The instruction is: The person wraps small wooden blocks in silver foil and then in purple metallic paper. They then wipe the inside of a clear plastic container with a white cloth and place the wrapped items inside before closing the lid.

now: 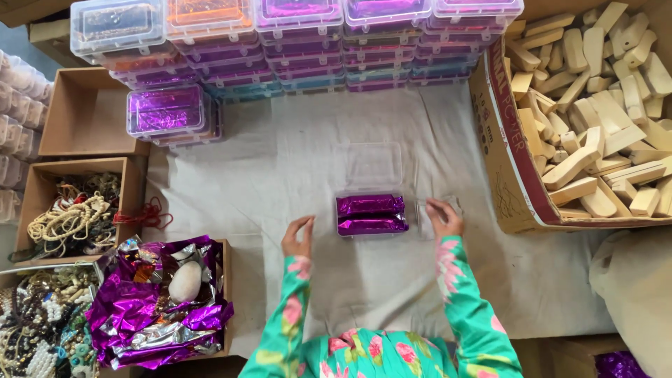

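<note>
From the head camera, the left hand (298,236) hovers with fingers loosely curled and nothing in it, just left of the open box (371,214). The right hand (442,217) rests on a small clear piece (428,218) just right of the box; whether it grips that piece I cannot tell. The box, clear plastic with its lid (370,166) thrown back, holds two purple foil packs and sits mid-cloth (280,168), a creased pale sheet. Stacked closed boxes (301,42) line the far edge. A carton (500,140) of pale wooden blocks stands right; crumpled foil (150,308) fills a left carton.
</note>
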